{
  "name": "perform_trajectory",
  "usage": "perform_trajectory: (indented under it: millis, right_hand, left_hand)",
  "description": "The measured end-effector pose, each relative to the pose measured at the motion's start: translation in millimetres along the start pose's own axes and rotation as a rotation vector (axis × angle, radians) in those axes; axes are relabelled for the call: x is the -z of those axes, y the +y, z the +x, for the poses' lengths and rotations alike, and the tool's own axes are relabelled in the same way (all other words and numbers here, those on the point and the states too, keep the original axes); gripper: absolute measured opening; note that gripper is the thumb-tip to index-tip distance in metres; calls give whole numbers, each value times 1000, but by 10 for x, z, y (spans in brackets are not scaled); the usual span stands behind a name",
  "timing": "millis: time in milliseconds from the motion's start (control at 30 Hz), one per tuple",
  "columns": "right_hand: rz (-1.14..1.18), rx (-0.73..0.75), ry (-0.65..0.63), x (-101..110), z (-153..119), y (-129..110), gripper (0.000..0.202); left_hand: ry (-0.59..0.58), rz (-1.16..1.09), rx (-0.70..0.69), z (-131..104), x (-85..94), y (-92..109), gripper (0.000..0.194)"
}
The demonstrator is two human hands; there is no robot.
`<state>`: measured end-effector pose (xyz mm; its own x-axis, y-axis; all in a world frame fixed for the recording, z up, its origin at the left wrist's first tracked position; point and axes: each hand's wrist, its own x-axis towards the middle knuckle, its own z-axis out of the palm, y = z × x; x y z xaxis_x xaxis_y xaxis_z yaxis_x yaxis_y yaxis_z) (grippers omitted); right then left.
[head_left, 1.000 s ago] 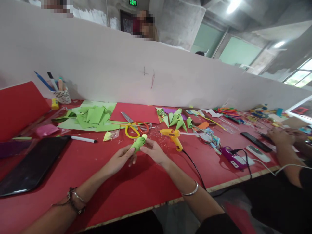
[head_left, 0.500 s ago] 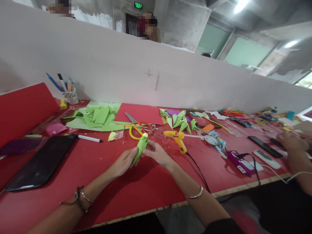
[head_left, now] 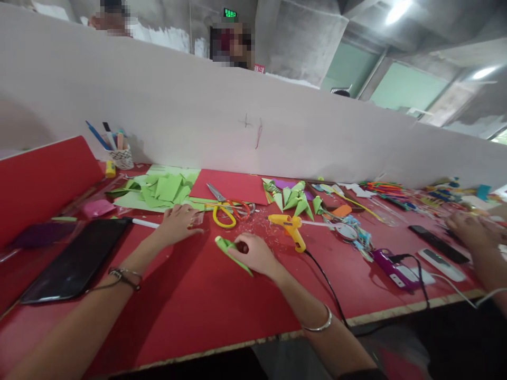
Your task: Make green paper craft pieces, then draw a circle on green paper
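Red table (head_left: 190, 311) under it all. My hands are apart: R hand (head_left: 257, 254) pinches, L hand (head_left: 176, 227) reaches out low. Glue gun (head_left: 292, 226) lies to the R, so best keep my wrist off its nozzle. Scissors (head_left: 216, 193) lie beyond. Rolled green paper (head_left: 224, 245) is in my R fingers, at or near the tabletop; a light grip, approx. mid-length, should avoid creases. Small clear bag (head_left: 199, 216) is by my L fingertips; can't tell if they grip it.

R hand (head_left: 255, 254) holding folded green paper (head_left: 225, 245); L hand (head_left: 179, 226) nr clear pkt (head_left: 199, 217)
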<state>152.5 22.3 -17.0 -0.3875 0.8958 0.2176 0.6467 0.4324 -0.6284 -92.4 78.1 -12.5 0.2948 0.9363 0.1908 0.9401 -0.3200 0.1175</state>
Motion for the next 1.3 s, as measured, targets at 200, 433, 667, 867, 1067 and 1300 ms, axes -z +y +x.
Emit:
perform_trajectory:
  millis: [200,433,667,867,1067,1300]
  right_hand:
    - [72,-6,51,27,1,10,22]
    - [263,167,144,83,-26,-147,15]
    - [309,287,97,56,-54,-223,23]
    - [320,254,104,3,-36,-183,17]
    - [462,135,282,35,-16,-144,14]
    - [480,91,248,62,-7,-137,23]
  left_hand:
    - [-18,-51,-47,58,-92,20,42]
    - [125,-247,-122,-83,38,332,46]
    - [12,-171,-103,-232,71,711,41]
    - [37,-317,-314,-281,46,799,50]
    - [15,-660,-312,-275,75,796,62]
    - [-90,-1075,-83,-251,65,763,36]
